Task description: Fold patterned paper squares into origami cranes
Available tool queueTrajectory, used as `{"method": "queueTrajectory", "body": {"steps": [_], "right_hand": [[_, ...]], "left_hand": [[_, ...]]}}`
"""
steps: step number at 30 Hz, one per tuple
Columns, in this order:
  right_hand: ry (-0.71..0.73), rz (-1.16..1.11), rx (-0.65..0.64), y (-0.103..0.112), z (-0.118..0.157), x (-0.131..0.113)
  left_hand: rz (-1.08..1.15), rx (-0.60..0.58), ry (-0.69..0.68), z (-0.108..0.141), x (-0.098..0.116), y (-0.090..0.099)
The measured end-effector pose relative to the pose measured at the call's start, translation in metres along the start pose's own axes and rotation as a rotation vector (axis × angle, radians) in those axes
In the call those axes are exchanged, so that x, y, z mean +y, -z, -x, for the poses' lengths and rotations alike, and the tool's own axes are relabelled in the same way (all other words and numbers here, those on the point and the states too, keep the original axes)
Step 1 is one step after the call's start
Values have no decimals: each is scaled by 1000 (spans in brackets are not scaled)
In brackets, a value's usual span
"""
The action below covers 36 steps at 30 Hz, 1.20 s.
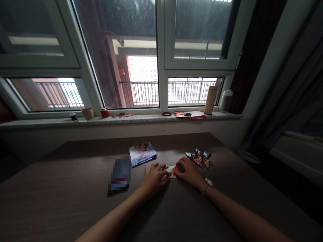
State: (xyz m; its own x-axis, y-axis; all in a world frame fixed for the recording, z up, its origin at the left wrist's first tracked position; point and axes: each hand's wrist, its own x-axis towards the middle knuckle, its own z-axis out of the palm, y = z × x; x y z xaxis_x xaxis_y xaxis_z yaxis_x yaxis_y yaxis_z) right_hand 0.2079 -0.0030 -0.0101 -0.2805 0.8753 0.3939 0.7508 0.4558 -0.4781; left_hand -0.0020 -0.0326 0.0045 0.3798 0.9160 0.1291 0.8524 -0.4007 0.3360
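Observation:
A small piece of folded paper [172, 175], orange-red and white, lies on the table between my hands. My left hand [155, 177] holds the paper's left side with thumb and index finger, its other fingers spread over the tabletop. From the right, my right hand [189, 172] pinches the paper's edge with curled fingers; a bracelet circles that wrist. The fingers cover part of the paper, so its exact folds cannot be made out. Just beyond my right hand stand several folded paper cranes [199, 160] with colourful printed patterns.
Left of my hands lie a blue printed booklet [142, 154] and a dark, pixelated object [120, 175]. Along the windowsill [141, 119] stand a paper cup [87, 114], a red spool-like item [104, 113], scissors [186, 114] on paper sheets [195, 114], a tan bottle [211, 100] and a pale bottle [225, 101].

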Motion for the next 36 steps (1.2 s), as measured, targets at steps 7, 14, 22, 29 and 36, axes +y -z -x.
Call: {"method": "queueTrajectory", "body": {"steps": [7,14,22,29,36], "right_hand": [[-61,47,-5,1,-9,0],[-94,108,-3,-1,-17,1],[-107,169,0,-3,-17,0],[-98,220,31,-6,-17,0],[-80,219,40,-9,-17,3]], "left_hand": [[2,-4,5,0,0,0],[-1,-6,9,-2,-1,0],[0,-6,0,-3,0,0],[-1,-10,5,-4,-2,-1],[-10,-4,5,-2,0,-1]]}}
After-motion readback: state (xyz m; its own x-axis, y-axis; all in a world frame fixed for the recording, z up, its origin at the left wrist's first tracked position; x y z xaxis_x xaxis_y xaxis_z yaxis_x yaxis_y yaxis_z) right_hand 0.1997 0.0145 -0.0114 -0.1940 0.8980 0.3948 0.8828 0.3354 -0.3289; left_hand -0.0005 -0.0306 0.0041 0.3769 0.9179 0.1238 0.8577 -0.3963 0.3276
